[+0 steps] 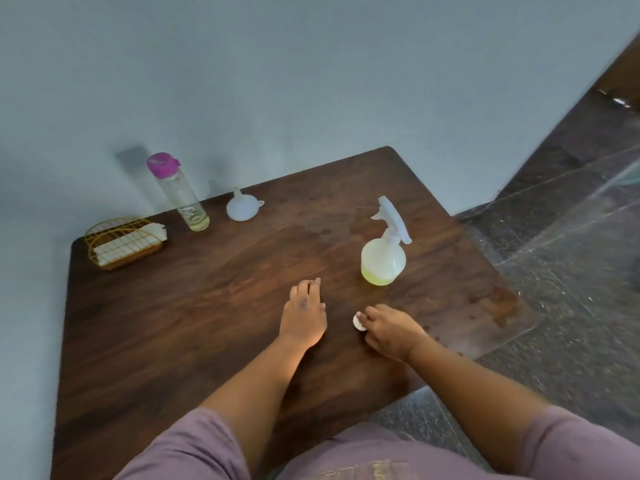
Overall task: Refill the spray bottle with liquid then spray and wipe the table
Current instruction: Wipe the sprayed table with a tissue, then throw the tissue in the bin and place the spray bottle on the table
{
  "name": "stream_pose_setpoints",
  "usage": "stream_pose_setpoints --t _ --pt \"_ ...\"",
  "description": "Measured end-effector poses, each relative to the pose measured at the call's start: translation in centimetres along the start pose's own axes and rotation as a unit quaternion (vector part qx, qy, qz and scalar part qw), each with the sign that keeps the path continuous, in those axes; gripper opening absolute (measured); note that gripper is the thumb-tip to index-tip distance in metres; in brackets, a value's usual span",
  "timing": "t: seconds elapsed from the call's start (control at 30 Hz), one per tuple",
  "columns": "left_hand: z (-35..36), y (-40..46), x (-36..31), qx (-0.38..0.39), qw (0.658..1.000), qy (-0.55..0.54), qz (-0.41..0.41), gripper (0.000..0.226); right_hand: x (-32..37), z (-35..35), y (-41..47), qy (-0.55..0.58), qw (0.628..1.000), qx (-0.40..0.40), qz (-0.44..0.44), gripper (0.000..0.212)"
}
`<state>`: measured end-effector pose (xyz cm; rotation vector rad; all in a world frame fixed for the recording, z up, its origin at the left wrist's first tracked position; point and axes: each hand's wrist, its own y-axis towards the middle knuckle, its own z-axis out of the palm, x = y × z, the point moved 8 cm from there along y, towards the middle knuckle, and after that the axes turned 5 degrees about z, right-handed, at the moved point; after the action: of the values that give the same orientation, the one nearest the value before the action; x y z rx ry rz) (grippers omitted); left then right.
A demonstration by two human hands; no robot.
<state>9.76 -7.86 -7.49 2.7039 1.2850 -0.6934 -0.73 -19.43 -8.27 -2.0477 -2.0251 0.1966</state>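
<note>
While the person leans over the dark wooden bench (173,323), both bare forearms reach out from mauve sleeves (194,448) onto its top. Their left hand (304,315) lies flat on the wood with the fingers straight and close together, its grip slack and holding nothing. Just to the right of it, the right hand (389,332) has its grip closed narrow on a small white wad (358,322), fingers curled round it and pressing it down against the bench; I cannot tell whether it is tissue or cloth.

Beyond the right hand, well clear of it, the spray bottle (384,252) stands upright with its white trigger head on and a shallow layer of yellow liquid in the bottom. Dark wet spots mark the wood around and behind the bottle, and a blotchy wet patch (495,301) spreads near the right edge of the bench.

Along the far edge, by the pale wall (311,81), a tall clear bottle (180,195) with a magenta cap stands with only a little yellowish liquid left in it. A small white funnel (240,207) sits mouth down just beside it. In the far left corner a gold wire holder (121,242) carries white napkins. Speckled dark floor (571,271) shows to the right.
</note>
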Motion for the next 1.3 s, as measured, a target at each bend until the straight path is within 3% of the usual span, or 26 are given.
stream_pose_setpoints --t 0.07,0.13,0.2,0.27,0.33,0.43,0.5,0.8,0.97,1.1,1.3 --pt "0.5 0.6 -2.0 0.001 1.0 -0.016 0.022 0.05 -4.2 -0.2 -1.3 0.043 0.994 -0.021 0.102 0.043" --pt "0.9 0.9 -3.7 0.0 0.998 -0.042 0.041 0.04 -9.3 -0.5 -3.3 0.087 0.964 -0.023 0.251 0.031" --pt "1.4 1.1 -5.7 0.007 0.995 -0.066 0.078 0.032 -13.5 -1.3 -5.9 0.166 0.904 -0.048 0.39 0.025" --pt "1.9 1.0 -8.0 0.016 0.989 -0.07 0.128 0.028 -16.6 -1.5 -8.7 0.273 0.82 -0.078 0.498 0.027" --pt "2.4 1.0 -10.3 0.014 0.985 -0.069 0.159 0.028 -18.7 -1.2 -10.5 0.384 0.735 -0.099 0.55 0.024" --pt "2.9 1.8 -14.3 0.021 0.982 -0.091 0.164 0.029 -20.9 -0.5 -11.3 0.526 0.623 -0.149 0.56 0.017" --pt "3.3 3.0 -17.2 0.031 0.978 -0.115 0.172 0.03 -22.3 -0.5 -11.2 0.573 0.581 -0.173 0.551 0.013" --pt "6.5 12.1 -26.0 0.056 0.976 -0.16 0.139 0.036 -32.8 -1.9 -11.0 0.546 0.596 -0.194 0.556 0.017" --pt "8.6 18.2 -28.8 0.046 0.985 -0.154 0.068 0.035 -41.0 -1.3 -8.2 0.456 0.697 -0.077 0.547 0.024" --pt "9.2 22.5 -30.8 0.04 0.99 -0.121 0.065 0.037 -46.3 -2.4 -4.8 0.417 0.737 -0.035 0.531 0.03" --pt "9.8 26.2 -32.2 -0.014 0.994 0.006 0.105 0.047 -51.1 -2.0 -0.3 0.456 0.722 -0.037 0.519 0.049"
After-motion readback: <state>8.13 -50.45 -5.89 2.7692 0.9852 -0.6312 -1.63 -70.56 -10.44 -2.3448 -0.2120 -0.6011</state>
